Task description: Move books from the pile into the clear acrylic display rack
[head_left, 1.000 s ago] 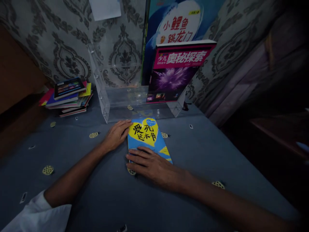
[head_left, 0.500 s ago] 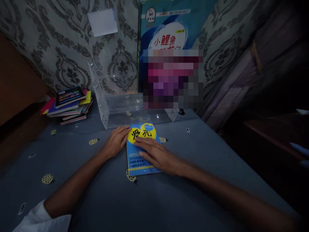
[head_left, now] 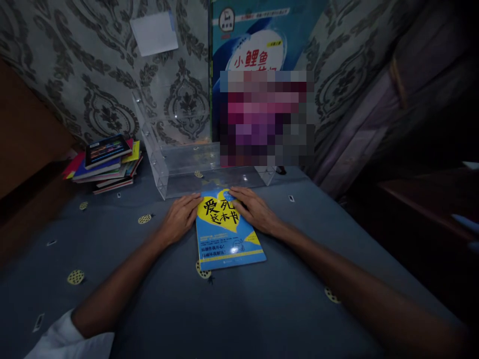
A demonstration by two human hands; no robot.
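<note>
Dim tablecloth [head_left: 157, 311], part-pixelated stand [head_left: 179, 182], left fingers [head_left: 190, 200], right fingers [head_left: 244, 195], unclenched, partly hiding blue book [head_left: 224, 238]

Dim light falls on patterned wallpaper [head_left: 108, 114] and, possibly, a gathered curtain [head_left: 359, 134].

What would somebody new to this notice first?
Probably the bright blue and yellow book lying in the middle of the dark cloth, with the left hand at its left edge and the right hand at its upper right. Next, perhaps, the big teal book standing behind it, or the colorful book stack toward the left.
</note>
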